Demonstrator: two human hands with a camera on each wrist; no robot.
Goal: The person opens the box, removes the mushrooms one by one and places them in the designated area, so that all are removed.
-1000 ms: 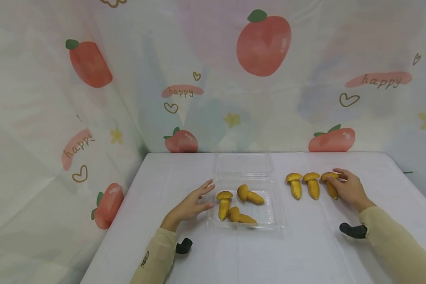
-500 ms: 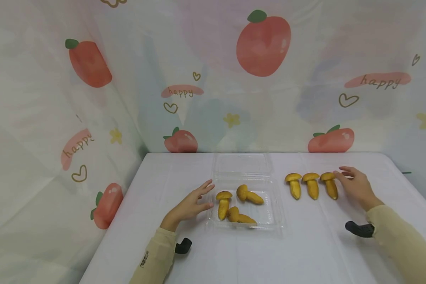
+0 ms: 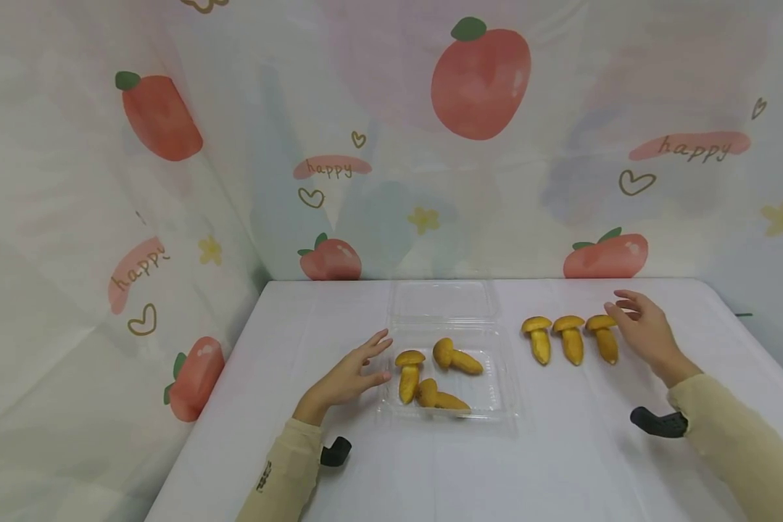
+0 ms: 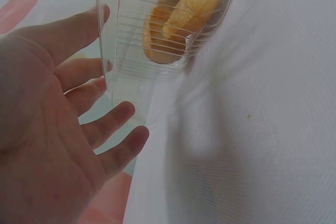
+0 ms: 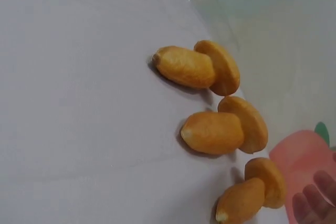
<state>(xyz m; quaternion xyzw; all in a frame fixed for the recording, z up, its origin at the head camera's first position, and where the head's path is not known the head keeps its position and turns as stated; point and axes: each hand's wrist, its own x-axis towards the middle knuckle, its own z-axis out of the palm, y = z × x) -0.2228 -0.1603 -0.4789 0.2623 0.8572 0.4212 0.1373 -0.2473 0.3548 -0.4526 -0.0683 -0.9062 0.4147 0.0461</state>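
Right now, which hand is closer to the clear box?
Left. The left hand rests against the clear box at its left wall. The right hand hovers off to its right, past three mushrooms.

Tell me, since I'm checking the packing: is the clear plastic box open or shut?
Open. The clear plastic box has its lid folded back flat on the table; three mushrooms lie uncovered inside.
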